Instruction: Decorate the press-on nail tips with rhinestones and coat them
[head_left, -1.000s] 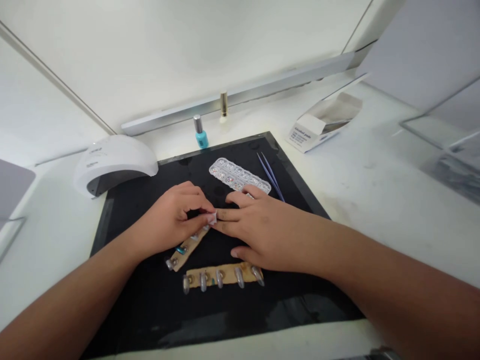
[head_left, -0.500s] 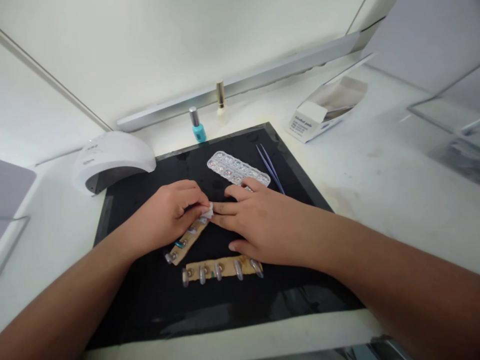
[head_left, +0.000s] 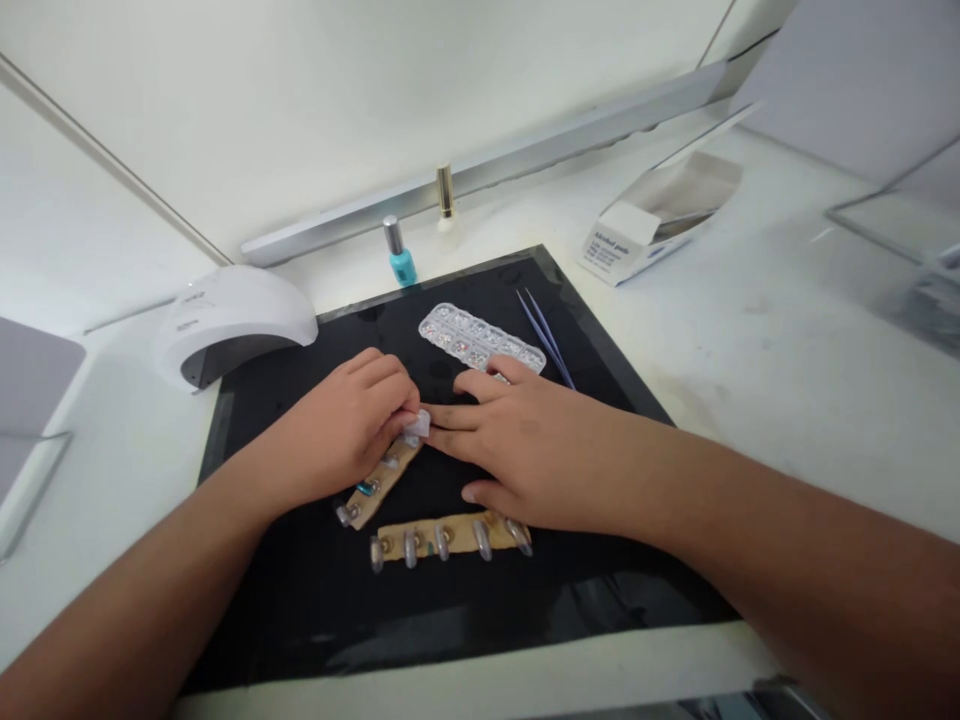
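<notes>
Nail-tip strip (head_left: pixel 385 485) toward the black mat's (head_left: pixel 300 600) left edge seems mid-wipe, left hand (head_left: pixel 352 425) pinching a white pad (head_left: pixel 419 425), right hand (head_left: pixel 529 455) splayed alongside, the next stroke likely needing steady support.

At far right you read "Alcohol pads" on the white box (head_left: pixel 634 235); its smaller lines and the marks on the white lamp (head_left: pixel 244 300) at left are too blurred.

Black mat (head_left: pixel 465 610) | 2 nail strips (head_left: pixel 463 537) | clear case (head_left: pixel 480 337) | tweezers (head_left: pixel 558 360)
</notes>
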